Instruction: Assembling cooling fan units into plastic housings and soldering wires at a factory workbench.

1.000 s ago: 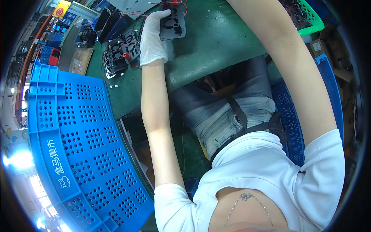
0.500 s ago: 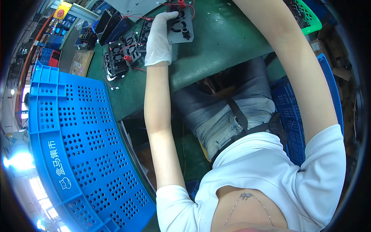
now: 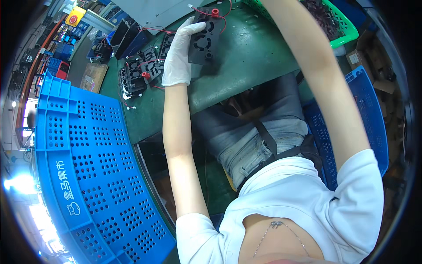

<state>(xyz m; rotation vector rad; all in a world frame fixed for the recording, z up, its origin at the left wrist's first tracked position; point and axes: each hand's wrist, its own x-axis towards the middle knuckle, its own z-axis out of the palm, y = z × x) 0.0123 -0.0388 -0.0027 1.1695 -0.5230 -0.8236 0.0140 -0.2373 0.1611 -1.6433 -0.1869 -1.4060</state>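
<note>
Grips a dark flat plate point(image 3: 204, 42) with round, fan-like cutouts by its left side, using the gloved left hand point(image 3: 179, 49), clamped there with the thumb laid across the face. Holds it tilted over the green table point(image 3: 250, 57), just short of a grey panel point(image 3: 154, 11). Cannot tell about contact between the plate's lower edge and the tabletop. Includes a red knob point(image 3: 215, 12) near the upper end, beside thin red wires, and a black stub point(image 3: 209, 56) near the lower. Reaches with the bare right forearm point(image 3: 321, 66) past the upper border, crossing in front of a green basket point(image 3: 350, 33) filled with dark reddish parts; cannot tell the state of the right hand, out of view. Has more cutout plates point(image 3: 150, 66) lying just left of the glove, among loose wires. Has a blue perforated crate point(image 3: 81, 145) on the left and a second blue crate point(image 3: 371, 114) on the right.
</note>
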